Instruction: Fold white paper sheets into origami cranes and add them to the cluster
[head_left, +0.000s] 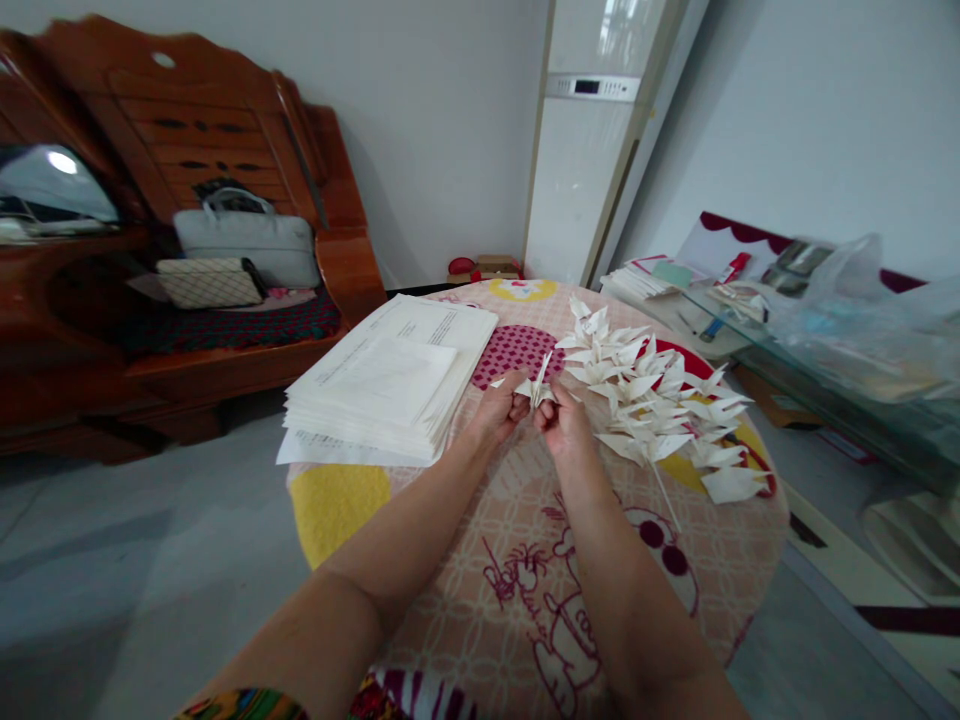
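- The left hand [499, 410] and right hand [564, 422] meet just above the surface [517, 570]. Each pinches the same small paper crane [538, 386] between thumb and fingertips, and its pointed tips stick up between them.
- The paper crane is held in the air near the middle of the surface. The stack of sheets [390, 385] lies to its left and the pile of folded cranes [656, 405] to its right.
- The paper looks thin and is gripped from both sides. An uneven or hard pull would likely tear it at a crease or crush a wing.
- The right forearm lies close to the pile of folded cranes. A sideways sweep of the wrist could scatter them, and those at the far right lie near the rim and might slide to the floor.
- The stack of sheets seems to reach past the rim on the left. A nudge from the left elbow could tip the sheets off.
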